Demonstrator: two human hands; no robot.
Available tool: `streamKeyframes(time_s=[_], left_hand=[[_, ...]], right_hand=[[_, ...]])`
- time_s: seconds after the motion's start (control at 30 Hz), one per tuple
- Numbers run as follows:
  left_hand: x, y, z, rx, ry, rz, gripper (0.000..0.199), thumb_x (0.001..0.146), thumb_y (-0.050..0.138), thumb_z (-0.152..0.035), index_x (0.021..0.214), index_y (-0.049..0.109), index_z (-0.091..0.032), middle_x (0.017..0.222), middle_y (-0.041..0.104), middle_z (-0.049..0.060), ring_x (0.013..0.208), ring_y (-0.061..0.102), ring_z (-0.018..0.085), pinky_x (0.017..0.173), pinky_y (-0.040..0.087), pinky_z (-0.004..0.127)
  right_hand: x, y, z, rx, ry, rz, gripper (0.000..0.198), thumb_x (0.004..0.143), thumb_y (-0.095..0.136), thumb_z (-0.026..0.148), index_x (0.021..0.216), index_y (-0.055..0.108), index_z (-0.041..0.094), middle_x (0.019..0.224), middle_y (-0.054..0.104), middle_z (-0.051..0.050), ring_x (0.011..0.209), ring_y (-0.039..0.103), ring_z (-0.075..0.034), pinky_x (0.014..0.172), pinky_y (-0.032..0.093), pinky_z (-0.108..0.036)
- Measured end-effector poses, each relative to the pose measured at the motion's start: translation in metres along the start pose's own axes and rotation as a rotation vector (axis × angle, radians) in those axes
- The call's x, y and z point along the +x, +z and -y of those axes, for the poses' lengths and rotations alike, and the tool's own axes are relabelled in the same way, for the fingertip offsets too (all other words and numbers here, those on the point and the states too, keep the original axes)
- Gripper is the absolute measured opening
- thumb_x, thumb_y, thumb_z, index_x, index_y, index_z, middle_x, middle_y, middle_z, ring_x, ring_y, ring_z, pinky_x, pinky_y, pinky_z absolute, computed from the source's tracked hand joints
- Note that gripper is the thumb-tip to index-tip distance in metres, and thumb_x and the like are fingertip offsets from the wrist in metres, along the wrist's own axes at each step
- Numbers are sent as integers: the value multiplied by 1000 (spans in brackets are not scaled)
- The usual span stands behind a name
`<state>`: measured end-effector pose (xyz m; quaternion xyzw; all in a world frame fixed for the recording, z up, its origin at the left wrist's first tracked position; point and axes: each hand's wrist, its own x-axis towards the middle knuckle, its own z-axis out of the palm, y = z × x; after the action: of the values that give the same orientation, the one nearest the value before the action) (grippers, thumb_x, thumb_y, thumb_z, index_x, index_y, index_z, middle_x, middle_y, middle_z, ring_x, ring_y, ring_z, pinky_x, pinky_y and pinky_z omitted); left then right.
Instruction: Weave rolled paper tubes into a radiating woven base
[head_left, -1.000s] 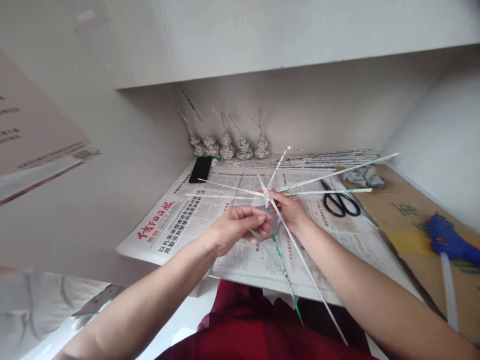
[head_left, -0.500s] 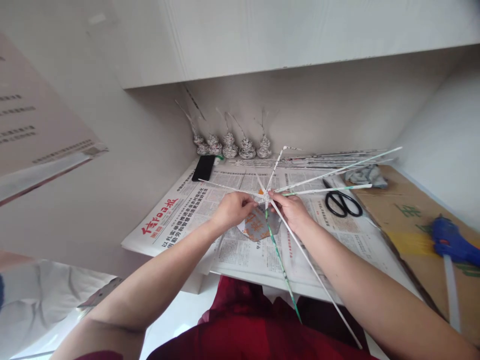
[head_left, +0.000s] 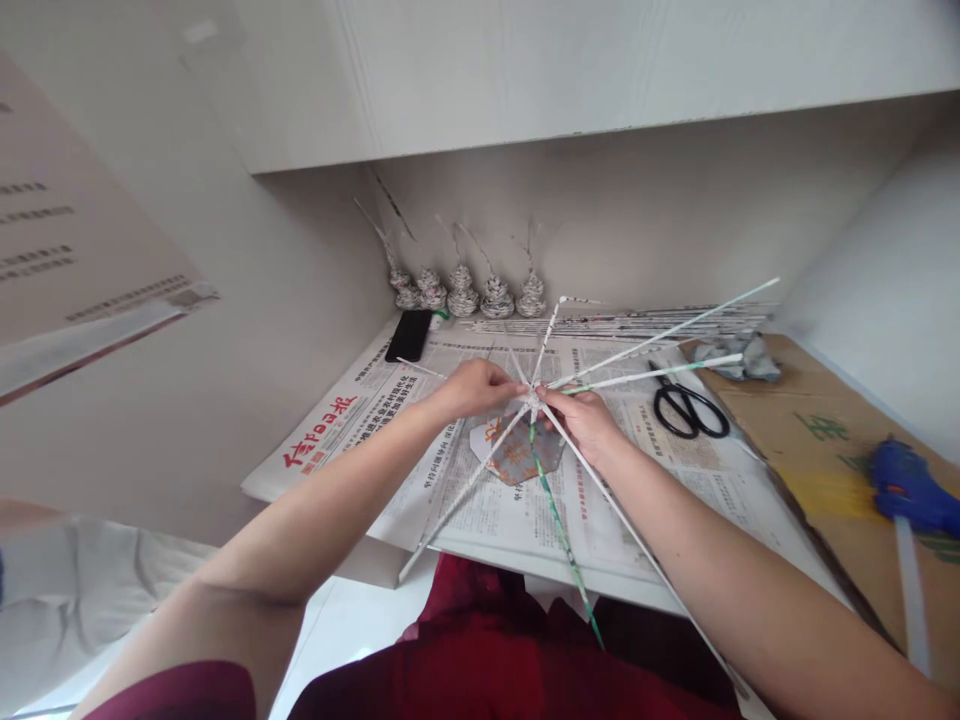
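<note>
Several thin rolled-paper sticks fan out from a small woven hub (head_left: 533, 398) above the newspaper. My left hand (head_left: 480, 388) pinches at the hub's left side, its fingertips pressed to the paper there. On the right side, my right hand (head_left: 583, 418) grips the hub between thumb and fingers. A green-patterned paper stick (head_left: 553, 510) points toward me, and a white paper stick (head_left: 454, 508) slants down to the left. Under the hub lies a grey, many-sided flat piece (head_left: 517, 455) with orange marks. My fingers partly hide the weave.
Several woven gourd-shaped pieces (head_left: 496, 297) stand along the back wall. A phone (head_left: 409, 335) lies at the left, with a bundle of paper sticks (head_left: 622, 324) at the back. Black scissors (head_left: 690, 408), a crumpled cloth (head_left: 739, 357) and a blue glue gun (head_left: 911, 488) are at the right.
My left hand has moved up and inward against the hub. A white paper stick now slants down to the left, beneath my left forearm. My right hand stays nearly in place.
</note>
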<state>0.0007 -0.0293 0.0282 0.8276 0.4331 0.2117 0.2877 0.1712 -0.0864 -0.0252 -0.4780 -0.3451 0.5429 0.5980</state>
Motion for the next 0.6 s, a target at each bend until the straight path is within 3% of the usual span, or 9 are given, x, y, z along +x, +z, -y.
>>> streamKeyframes(time_s=[0.13, 0.37, 0.5, 0.6], left_hand=[[11, 22, 0, -352, -104, 160, 20, 73, 69, -33, 68, 70, -14, 59, 63, 1, 52, 55, 11, 53, 43, 20], [14, 26, -16, -922, -366, 217, 16, 71, 76, -23, 75, 65, -12, 70, 69, 7, 59, 65, 16, 54, 54, 26], [21, 37, -16, -1064, -485, 152, 14, 74, 73, -16, 71, 60, -10, 65, 68, 9, 54, 64, 16, 53, 55, 27], [24, 48, -15, -1045, -453, 15, 14, 75, 70, -10, 72, 57, -11, 57, 64, 4, 47, 61, 14, 47, 51, 24]], right_hand=[[3, -9, 7, -17, 44, 20, 28, 51, 85, 32, 62, 69, 12, 54, 64, -2, 47, 57, -11, 37, 42, -17], [11, -27, 16, -56, 95, 94, 29, 53, 85, 30, 68, 71, 11, 57, 65, -3, 48, 58, -10, 38, 44, -16], [10, -26, 13, -108, 65, 115, 29, 53, 85, 32, 68, 71, 11, 58, 66, -3, 49, 59, -11, 39, 44, -17], [10, -25, 12, -127, 55, 100, 28, 54, 84, 31, 66, 70, 11, 58, 66, -3, 49, 59, -11, 39, 44, -17]])
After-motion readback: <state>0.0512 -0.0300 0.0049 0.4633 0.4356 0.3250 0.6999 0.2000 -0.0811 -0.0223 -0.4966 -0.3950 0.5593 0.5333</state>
